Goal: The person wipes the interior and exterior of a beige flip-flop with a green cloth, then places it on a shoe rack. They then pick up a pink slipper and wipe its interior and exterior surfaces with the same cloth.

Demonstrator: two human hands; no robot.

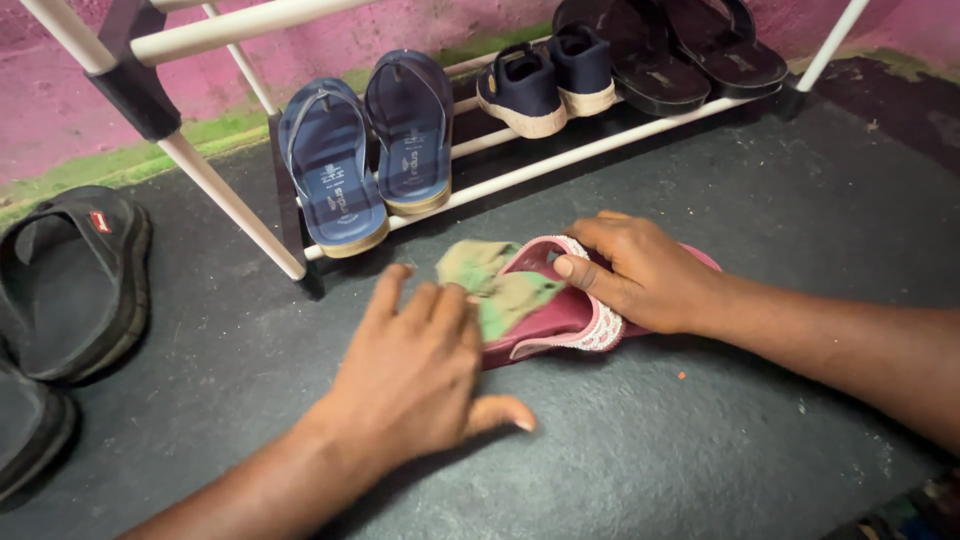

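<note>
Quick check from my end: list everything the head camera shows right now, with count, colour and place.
maroon sandal: one, maroon with pale beaded strap, on the floor, centre
green cloth: one, green, lying on the sandal's front
blue flip-flops: two, blue, lower rack shelf, left
navy shoes: two, navy with cream soles, rack middle
black sandals: two, black, rack right
shoe rack: one, white tubes, against the pink wall
black slides: two, black, floor far left
left hand: blurred, on the cloth
right hand: gripping the sandal's strap
</note>
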